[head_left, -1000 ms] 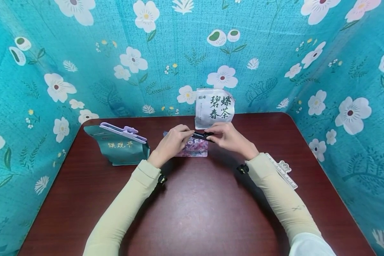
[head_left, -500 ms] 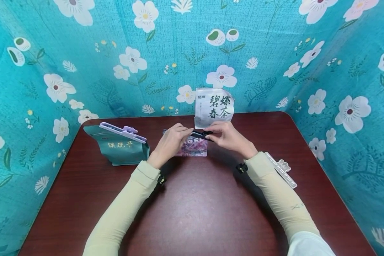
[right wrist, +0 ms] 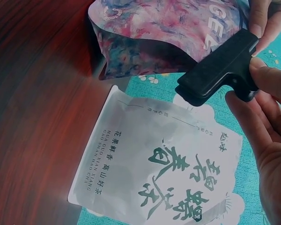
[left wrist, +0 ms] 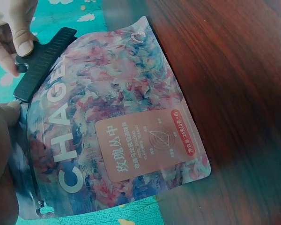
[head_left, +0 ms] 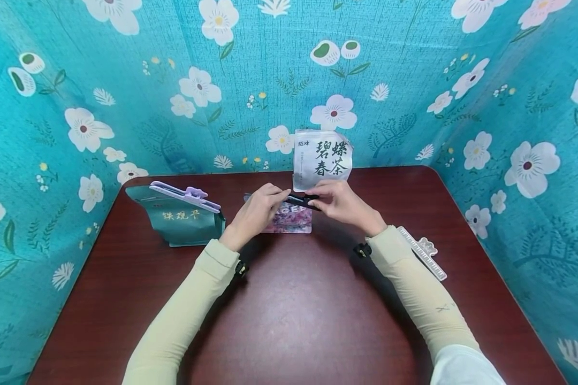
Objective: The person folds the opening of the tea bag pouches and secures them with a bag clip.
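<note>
A pink-and-blue tea bag [left wrist: 126,84] stands near the back of the table, partly hidden behind my left hand in the head view. My left hand [head_left: 257,211] grips its folded top edge. With thumb and fingers, my right hand [head_left: 344,207] pinches the handle of a black bag clip [right wrist: 220,70]. The clip lies along the bag's top edge at its right end, close to the left fingertips. Right behind my right hand, a white tea pouch [head_left: 321,160] with dark lettering stands upright.
On the left of the table stands a green tea bag [head_left: 185,230] with a lilac clip [head_left: 185,197] across its top. A white clip [head_left: 424,254] lies on the right, beside the right sleeve. Floral cloth [head_left: 250,80] hangs behind the table [head_left: 289,310].
The head view has shifted slightly. Both hands, the black clip and the bags keep nearly the same places.
</note>
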Demonstrator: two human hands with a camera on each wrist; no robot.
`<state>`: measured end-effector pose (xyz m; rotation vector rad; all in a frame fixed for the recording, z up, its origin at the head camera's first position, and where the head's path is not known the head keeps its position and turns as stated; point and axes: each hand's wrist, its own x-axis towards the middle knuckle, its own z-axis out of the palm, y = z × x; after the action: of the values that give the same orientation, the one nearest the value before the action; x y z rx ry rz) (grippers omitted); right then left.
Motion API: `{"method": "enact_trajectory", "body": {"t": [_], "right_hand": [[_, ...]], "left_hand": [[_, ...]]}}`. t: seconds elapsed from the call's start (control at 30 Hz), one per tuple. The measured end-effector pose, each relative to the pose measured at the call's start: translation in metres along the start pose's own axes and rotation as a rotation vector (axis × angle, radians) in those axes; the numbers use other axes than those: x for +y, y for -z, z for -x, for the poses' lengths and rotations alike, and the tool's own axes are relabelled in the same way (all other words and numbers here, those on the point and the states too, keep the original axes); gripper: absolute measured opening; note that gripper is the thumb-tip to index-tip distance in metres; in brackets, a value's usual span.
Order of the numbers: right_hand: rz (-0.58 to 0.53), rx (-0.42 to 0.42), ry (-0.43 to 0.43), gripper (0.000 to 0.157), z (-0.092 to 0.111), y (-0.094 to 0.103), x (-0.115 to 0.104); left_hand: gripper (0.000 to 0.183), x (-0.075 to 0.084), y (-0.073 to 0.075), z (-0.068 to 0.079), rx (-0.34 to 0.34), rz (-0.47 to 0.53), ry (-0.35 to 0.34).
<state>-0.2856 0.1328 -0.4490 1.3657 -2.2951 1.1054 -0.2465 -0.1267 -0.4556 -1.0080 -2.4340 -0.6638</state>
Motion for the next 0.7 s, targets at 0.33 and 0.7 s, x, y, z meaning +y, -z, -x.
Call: {"method": "enact_trajectory", "body": {"t": [0.33,0.7], "right_hand": [[-0.006,-0.001,-0.023,0.024,-0.0038,0.0026,0.0007],[-0.02,0.012,-0.024,0.023,-0.0075,0.0021,-0.0012]], "left_hand": [[0.033,0.0011,-0.0003,-0.0013,0.023,-0.006,0.032],[0.011,-0.0006,-0.001,-0.0023,0.223,0.12,0.086]]}}
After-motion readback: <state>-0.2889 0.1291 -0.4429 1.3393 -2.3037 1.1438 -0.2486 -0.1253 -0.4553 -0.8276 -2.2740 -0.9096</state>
